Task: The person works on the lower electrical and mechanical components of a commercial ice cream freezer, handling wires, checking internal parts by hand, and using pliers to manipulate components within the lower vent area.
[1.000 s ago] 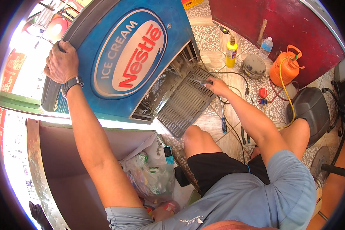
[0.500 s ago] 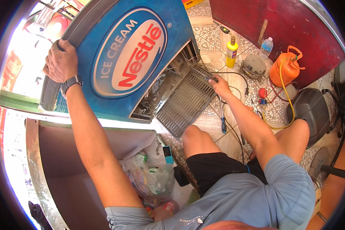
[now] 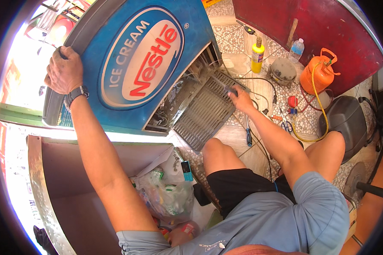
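My left hand (image 3: 64, 70) is curled over the dark rim of a blue ice cream freezer (image 3: 95, 46), a watch on its wrist. Low on the freezer's right side, a slatted grey vent cover (image 3: 206, 111) leans out from the opening, which shows dusty parts and wires (image 3: 159, 119). Above the cover's upper right part, my right hand (image 3: 241, 100) is closed around a dark-handled tool (image 3: 231, 91). Its tip points toward the slats but is blurred, so its exact kind and any contact cannot be made out.
On the tiled floor to the right are a screwdriver (image 3: 248, 137), scissors (image 3: 287, 125), a yellow torch canister (image 3: 257, 58), a water bottle (image 3: 296, 51), a round dusty compressor-like part (image 3: 282, 71) and an orange gas cylinder (image 3: 315, 78) with a yellow hose. An open cabinet (image 3: 78, 170) holding a plastic bag (image 3: 170, 197) stands at lower left.
My right hand has moved slightly left and down over the vent cover, turning so the tool's dark handle shows more. My left hand keeps its hold on the freezer's rim.
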A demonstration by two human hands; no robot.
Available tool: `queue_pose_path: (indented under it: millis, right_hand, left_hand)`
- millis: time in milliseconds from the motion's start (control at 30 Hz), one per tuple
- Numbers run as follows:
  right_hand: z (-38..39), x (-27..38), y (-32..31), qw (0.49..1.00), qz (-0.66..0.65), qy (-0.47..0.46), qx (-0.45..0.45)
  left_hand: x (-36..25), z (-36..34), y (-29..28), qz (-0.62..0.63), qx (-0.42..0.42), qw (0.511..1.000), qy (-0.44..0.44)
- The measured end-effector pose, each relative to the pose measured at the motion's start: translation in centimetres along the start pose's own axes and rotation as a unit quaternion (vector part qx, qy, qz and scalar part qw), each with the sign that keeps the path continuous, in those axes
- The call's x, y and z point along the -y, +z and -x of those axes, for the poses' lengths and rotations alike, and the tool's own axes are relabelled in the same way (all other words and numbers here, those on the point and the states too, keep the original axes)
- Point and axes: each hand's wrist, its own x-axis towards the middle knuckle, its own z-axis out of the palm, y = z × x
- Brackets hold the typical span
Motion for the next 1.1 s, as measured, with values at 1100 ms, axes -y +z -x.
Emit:
queue_pose_path:
  millis: [1100]
  right_hand:
    - [1.2,-1.2,2.8,0.997,-0.033,0.054,-0.047]
  left_hand:
    - [-0.2,-0.3,-0.2,-0.015,0.073,0.997,-0.026]
